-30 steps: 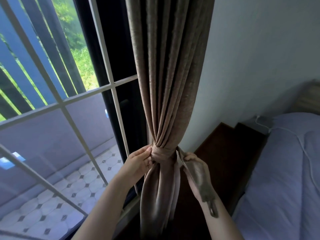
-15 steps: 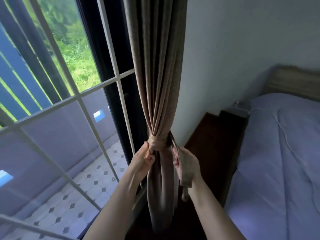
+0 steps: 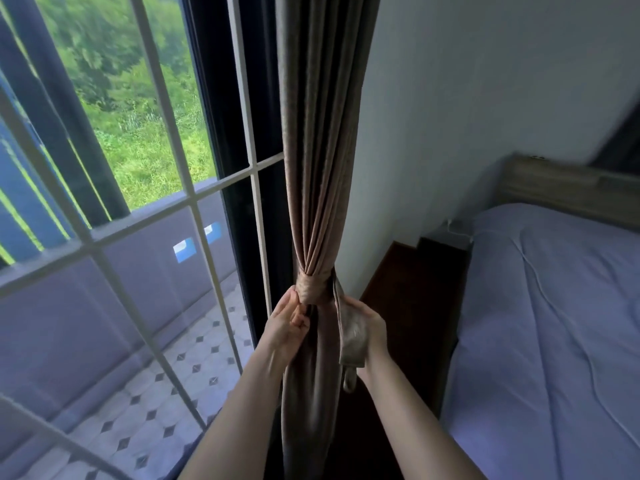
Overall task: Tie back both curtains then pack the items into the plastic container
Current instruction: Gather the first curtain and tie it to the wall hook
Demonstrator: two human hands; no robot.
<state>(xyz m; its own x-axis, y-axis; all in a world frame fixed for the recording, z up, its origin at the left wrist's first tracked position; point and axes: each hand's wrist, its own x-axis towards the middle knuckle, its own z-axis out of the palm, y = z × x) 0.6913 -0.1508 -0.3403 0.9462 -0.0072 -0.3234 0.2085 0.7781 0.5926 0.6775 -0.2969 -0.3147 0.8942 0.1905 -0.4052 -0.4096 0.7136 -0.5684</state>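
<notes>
Beside the window: a long brown pleated fabric curtain (image 3: 320, 161) hangs straight down, gathered into a narrow waist where a matching brown fabric tie-back band (image 3: 309, 288) is wrapped around it
Curtain below the waist: the folds fall loosely between the two forearms down to the bottom edge of the view
Left hand (image 3: 288, 323): fingers curled, thumb up against the left side of the wrapped band, pinching fabric right at the gather
Right hand (image 3: 366, 326): fingers curled around the free tail of the tie-back, which runs from the right side of the gather down across the palm
Tail end: a flat strip ending in a small loop (image 3: 348, 378) that dangles just below the right wrist
Hands relative to each other: on opposite sides of the curtain, near the same height, apart from each other
Window: white metal grille bars (image 3: 194, 202) cross the glass, next to a dark frame (image 3: 239, 188); green vegetation shows beyond, and a patterned tile balcony floor (image 3: 180, 386) lies below
Wall: a plain pale wall (image 3: 467, 98) stands directly behind and right of the curtain
Bed: a lavender-sheeted bed (image 3: 554, 341) with a wooden headboard (image 3: 568, 192) fills the right side, well apart from the curtain, with a thin white cable (image 3: 540, 282) trailing across the sheet
Between bed and wall: a dark brown wooden surface (image 3: 412, 292); what it is cannot be told
Plastic container: not visible from this angle
</notes>
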